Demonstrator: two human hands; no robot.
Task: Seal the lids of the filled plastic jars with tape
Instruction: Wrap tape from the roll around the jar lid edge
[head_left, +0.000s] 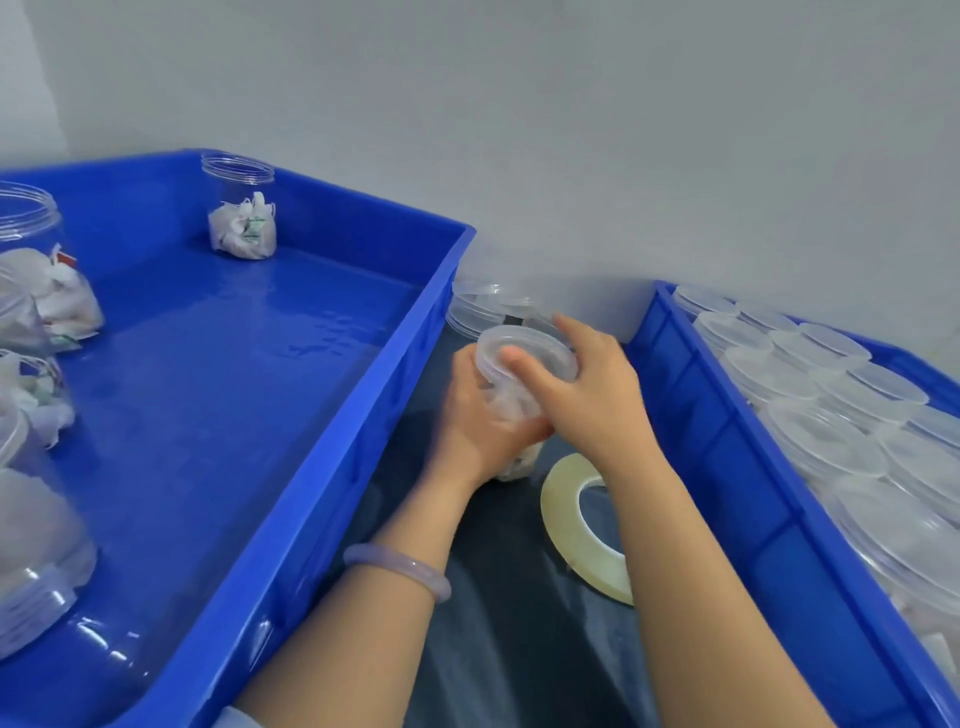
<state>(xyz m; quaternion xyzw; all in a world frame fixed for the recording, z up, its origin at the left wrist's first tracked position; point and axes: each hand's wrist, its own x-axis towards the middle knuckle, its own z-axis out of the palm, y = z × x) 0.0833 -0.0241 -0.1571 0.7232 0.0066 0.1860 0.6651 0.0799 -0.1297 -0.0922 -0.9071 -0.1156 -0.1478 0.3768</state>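
Note:
Between two blue crates I hold a clear plastic jar (511, 402) filled with white sachets, tilted away from me. My left hand (475, 410) grips the jar's body from the left. My right hand (587, 384) grips its clear lid (524, 345), thumb on top and fingers round the far rim. A roll of clear tape (574, 525) lies on the dark table just under my right wrist, partly hidden by the forearm.
The left blue crate (363, 395) holds several open jars with sachets, one at its far corner (241, 213). The right blue crate (737, 467) is packed with several lidded jars (821, 384). A stack of clear lids (485, 306) stands behind my hands by the wall.

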